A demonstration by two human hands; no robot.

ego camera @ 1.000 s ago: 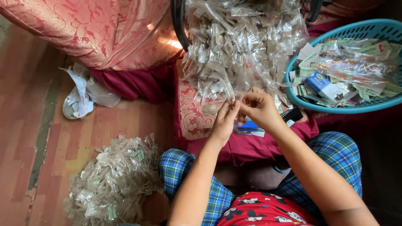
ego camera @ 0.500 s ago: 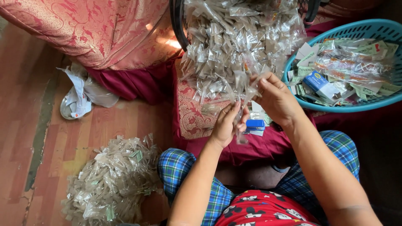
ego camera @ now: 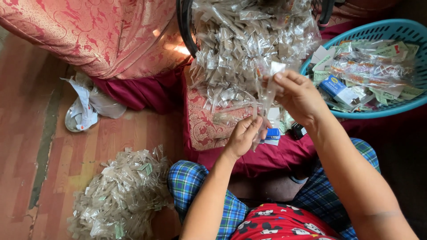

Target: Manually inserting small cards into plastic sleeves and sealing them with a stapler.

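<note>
My right hand is raised and pinches the top of a small clear plastic packet that hangs down. My left hand sits lower and pinches the bottom end of the same packet. Both hands are in front of a big heap of clear plastic packets piled on a red patterned cushion. My legs in blue plaid trousers are at the bottom of the view.
A blue plastic basket with packets and small boxes stands at the right. A second pile of clear packets lies on the wooden floor at lower left. A red patterned cloth bundle and a crumpled white bag are at the left.
My right hand has lifted up and to the right, stretching the packet away from my left hand, which stayed low near the cushion.
</note>
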